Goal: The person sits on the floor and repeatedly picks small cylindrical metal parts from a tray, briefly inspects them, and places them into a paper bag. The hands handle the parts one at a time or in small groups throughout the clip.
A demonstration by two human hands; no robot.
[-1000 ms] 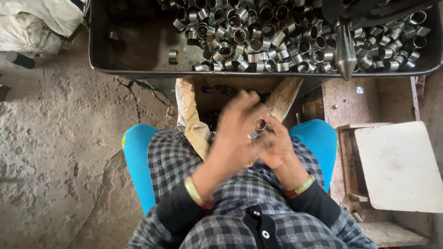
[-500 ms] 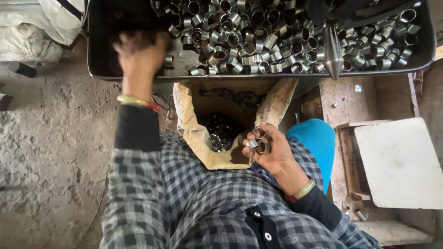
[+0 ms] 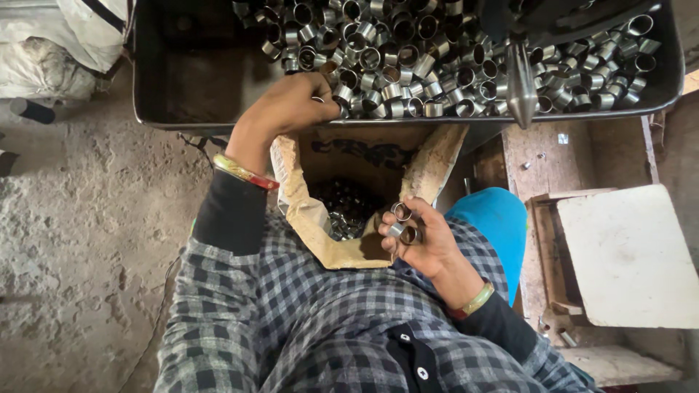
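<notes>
Your left hand (image 3: 287, 109) reaches to the far side, over the near rim of the dark metal tray (image 3: 182, 80); its fingers are curled down among the short metal sleeves (image 3: 437, 65) heaped in the tray's middle and right part; whether it grips one cannot be told, as the fingertips are hidden. Your right hand (image 3: 422, 236) sits near, just above your lap, closed narrowly around three or so small metal rings (image 3: 403, 222), pinched between thumb and fingers; the rings touch one another. Between the two hands stands an open brown paper sack (image 3: 313, 211), its mouth folded back, with more dark sleeves lying at the bottom; your right hand is at the sack's right edge. A pointed steel cone (image 3: 521, 84) hangs over the tray's right part, tip towards you. To the right stands a white board (image 3: 626, 255) on a wooden frame; on the far left lies a white woven bag (image 3: 51, 51) on the concrete floor (image 3: 80, 255).
</notes>
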